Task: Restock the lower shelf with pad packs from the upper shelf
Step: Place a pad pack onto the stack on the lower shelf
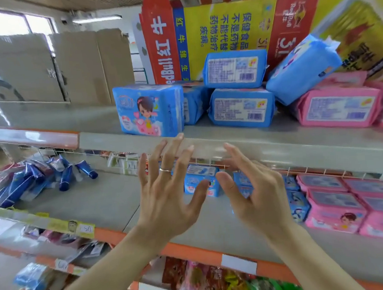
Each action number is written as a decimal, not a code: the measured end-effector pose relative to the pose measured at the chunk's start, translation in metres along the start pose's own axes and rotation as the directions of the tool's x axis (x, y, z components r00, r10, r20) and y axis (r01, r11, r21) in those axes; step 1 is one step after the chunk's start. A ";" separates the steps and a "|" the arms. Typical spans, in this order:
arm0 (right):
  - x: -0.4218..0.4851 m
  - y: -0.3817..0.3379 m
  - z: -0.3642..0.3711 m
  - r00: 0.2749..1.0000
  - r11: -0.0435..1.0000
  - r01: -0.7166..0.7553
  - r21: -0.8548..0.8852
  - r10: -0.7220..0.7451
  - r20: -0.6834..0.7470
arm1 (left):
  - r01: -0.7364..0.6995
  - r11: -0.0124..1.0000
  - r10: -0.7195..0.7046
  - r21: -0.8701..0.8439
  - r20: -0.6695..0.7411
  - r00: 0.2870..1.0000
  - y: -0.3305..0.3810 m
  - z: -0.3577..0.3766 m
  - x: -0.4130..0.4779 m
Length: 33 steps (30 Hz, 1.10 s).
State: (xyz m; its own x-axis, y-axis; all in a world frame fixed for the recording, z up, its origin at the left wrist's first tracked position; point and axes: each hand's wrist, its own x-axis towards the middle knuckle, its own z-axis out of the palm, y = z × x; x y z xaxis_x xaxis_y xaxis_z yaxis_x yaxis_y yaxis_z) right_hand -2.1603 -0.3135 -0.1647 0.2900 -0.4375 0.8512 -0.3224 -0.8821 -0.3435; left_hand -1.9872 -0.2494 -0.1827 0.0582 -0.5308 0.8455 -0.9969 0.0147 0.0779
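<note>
Upper shelf [276, 146]: several blue pad packs [149, 110] left. Lower shelf [100, 202]: few stocked packs [200, 182]. My left hand [166, 191] and right hand [256, 192]: fingers spread, holding nothing. I judge the restocking partway done.

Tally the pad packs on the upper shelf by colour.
Blue packs: 5
Pink packs: 2 clearly seen; more may be hidden behind them or cut off at the edge
Total: at least 7

A small shop. Grey metal shelves [298, 151] edged with orange price strips [188, 252] and handwritten price tags [86, 229] hold packaged goods: blue pad packs [149, 109], pink pad packs [341, 110], blue tubes [66, 178] and bagged snacks [212, 280]. Flattened cardboard cartons [24, 65] and printed drink boxes [223, 24] stand behind the stock.
</note>
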 end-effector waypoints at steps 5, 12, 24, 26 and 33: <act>0.042 0.000 -0.013 0.986 0.987 0.158 0.020 -0.156 -0.050 | 0.058 0.998 -0.056 0.037 -0.061 0.997 -0.010 0.001 0.027; 0.079 -0.008 0.016 0.988 0.991 0.118 -0.070 -0.110 0.109 | 0.223 0.974 -0.227 -0.038 -0.151 0.962 -0.065 -0.019 0.064; 0.108 -0.047 0.075 0.909 0.942 -0.254 -0.217 0.309 0.279 | 0.520 0.734 -0.424 -0.437 0.304 0.853 -0.157 -0.023 0.101; 0.107 -0.048 0.078 0.937 0.945 -0.266 -0.189 0.300 0.181 | 0.455 0.751 -0.371 -0.478 0.265 0.890 -0.158 -0.022 0.098; 0.072 -0.066 0.076 0.986 0.986 -0.123 0.116 0.135 -0.096 | 0.185 0.683 -0.328 -0.707 -0.071 0.942 -0.129 -0.041 0.053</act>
State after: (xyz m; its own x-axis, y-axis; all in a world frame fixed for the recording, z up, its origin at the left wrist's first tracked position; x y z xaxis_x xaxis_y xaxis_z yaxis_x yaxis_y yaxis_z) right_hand -2.0499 -0.3000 -0.1113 0.1565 -0.5336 0.8311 -0.2491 -0.8356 -0.4896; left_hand -1.8538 -0.2448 -0.1260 0.3855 -0.4451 0.8083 -0.6316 0.5112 0.5828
